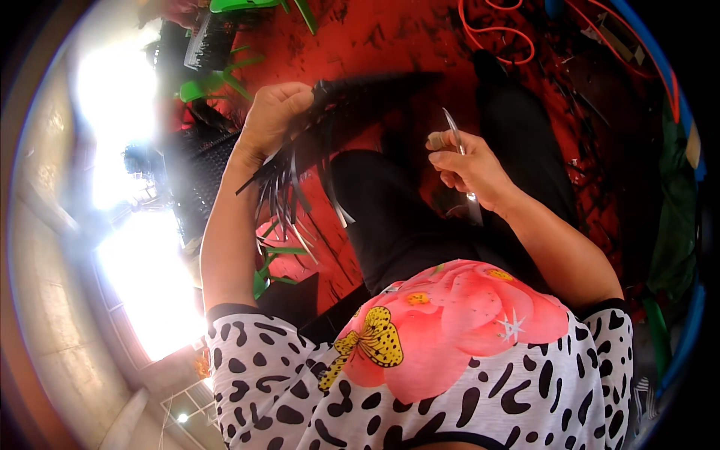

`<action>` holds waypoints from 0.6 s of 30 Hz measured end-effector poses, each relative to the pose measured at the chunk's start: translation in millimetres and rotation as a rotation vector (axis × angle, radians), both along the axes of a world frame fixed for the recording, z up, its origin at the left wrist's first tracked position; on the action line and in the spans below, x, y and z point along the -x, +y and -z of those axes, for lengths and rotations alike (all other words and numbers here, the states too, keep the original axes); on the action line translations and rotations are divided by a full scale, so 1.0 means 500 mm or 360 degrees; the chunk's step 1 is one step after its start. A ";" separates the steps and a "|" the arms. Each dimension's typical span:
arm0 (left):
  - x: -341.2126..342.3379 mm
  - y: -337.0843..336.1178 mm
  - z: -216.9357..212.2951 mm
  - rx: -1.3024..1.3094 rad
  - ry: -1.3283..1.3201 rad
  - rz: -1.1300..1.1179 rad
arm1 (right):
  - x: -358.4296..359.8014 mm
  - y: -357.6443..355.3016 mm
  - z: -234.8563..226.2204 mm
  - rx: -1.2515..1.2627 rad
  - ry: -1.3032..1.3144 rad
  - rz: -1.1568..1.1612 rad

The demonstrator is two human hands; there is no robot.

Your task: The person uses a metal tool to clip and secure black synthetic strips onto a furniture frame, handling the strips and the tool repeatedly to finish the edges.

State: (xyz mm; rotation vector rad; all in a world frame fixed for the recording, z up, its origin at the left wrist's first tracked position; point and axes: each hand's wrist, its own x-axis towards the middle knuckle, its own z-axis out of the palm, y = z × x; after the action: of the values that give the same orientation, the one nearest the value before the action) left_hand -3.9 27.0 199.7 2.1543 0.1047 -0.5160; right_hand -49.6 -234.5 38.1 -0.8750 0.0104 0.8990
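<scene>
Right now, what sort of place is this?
Perhaps a small craft workshop: the left hand holds a black piece trailing strips, the right hand a metal tool, and dark scraps litter the red floor.

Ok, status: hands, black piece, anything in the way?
Left hand gripping black piece. Right hand holding silver pointed tool, apart from it. Loose strips hanging beside left forearm. Nothing visible between tool and piece.
</scene>
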 end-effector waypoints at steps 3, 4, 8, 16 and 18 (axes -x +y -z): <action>-0.006 0.052 0.051 0.0165 0.0042 -0.0105 | -0.019 0.014 0.037 0.0014 0.0024 -0.0018; 0.015 0.043 0.059 0.0228 0.0118 -0.0141 | 0.004 -0.019 0.015 0.0108 0.0133 -0.0053; -0.017 0.137 0.095 0.0104 0.0147 -0.0225 | -0.022 0.019 0.036 0.0215 0.0170 -0.0098; -0.008 0.151 0.139 0.0238 0.0246 -0.0604 | 0.005 0.001 0.065 0.0364 0.0243 -0.0348; -0.012 0.151 0.140 0.0265 0.0230 -0.0624 | 0.008 0.000 0.070 0.0372 0.0238 -0.0396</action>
State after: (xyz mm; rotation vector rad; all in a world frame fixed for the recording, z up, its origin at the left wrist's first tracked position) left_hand 2.1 102.4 129.5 1.8698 0.5341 -0.4327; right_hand -53.6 -234.6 3.0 -1.0389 0.1413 1.2125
